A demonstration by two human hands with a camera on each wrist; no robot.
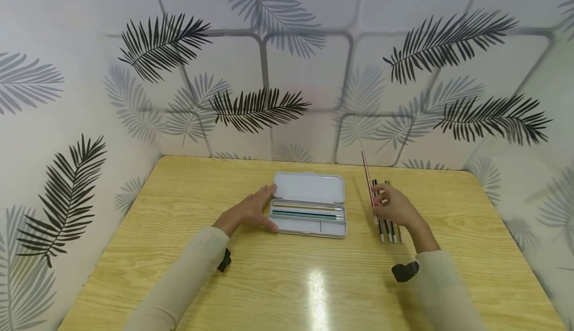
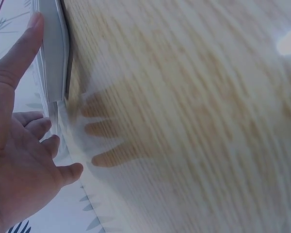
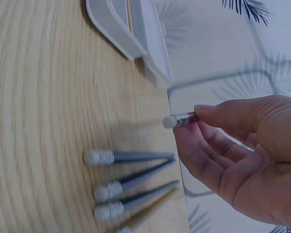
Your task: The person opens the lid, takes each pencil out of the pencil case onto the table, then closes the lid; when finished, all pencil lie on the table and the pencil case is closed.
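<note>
An open pencil case (image 1: 296, 227) lies on the table with its lid folded back. Inside its long compartment rest a yellow pencil (image 1: 305, 206) and green pencils (image 1: 305, 215). My left hand (image 1: 251, 209) touches the case's left side, thumb at the near corner and fingers by the lid; in the left wrist view the thumb lies along the case wall (image 2: 56, 53). Above the table to the right, my right hand (image 1: 394, 206) pinches a red pencil (image 1: 367, 176) near its white eraser end (image 3: 170, 121). Below that hand several pencils (image 1: 389, 234) lie side by side, dark ones and a gold one.
The wooden table (image 1: 269, 281) meets a leaf-patterned backdrop (image 1: 305, 82) at its far edge. Two smaller sections, split by a divider (image 1: 321, 226), lie along the near side of the case. A bright reflection shows on the table in front.
</note>
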